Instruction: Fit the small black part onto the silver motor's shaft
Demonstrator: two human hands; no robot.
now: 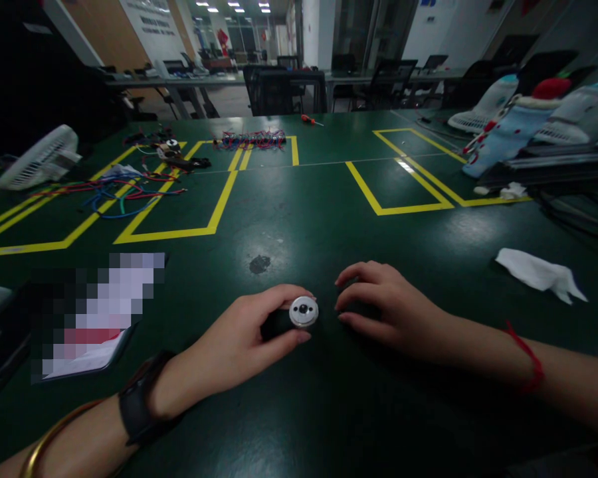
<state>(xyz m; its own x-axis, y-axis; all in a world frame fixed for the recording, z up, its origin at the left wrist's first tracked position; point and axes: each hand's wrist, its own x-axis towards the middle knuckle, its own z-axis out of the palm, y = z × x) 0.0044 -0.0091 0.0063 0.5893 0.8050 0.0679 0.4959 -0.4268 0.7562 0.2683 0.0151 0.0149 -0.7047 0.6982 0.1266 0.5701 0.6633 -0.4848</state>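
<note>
My left hand grips a small round silver part with a dark centre, pinched between thumb and fingers just above the dark green table. The part seems to sit on a dark body hidden in my palm. My right hand rests on the table just right of it, fingers curled, a small gap from the part. I cannot tell whether it holds something dark under the fingers. A dark watch and a gold bangle are on my left wrist, a red string on my right.
A crumpled white tissue lies at the right. A blurred-out flat item lies at the left. Farther back are tangled coloured wires, a white fan, a screwdriver, yellow tape rectangles and bottle-shaped objects.
</note>
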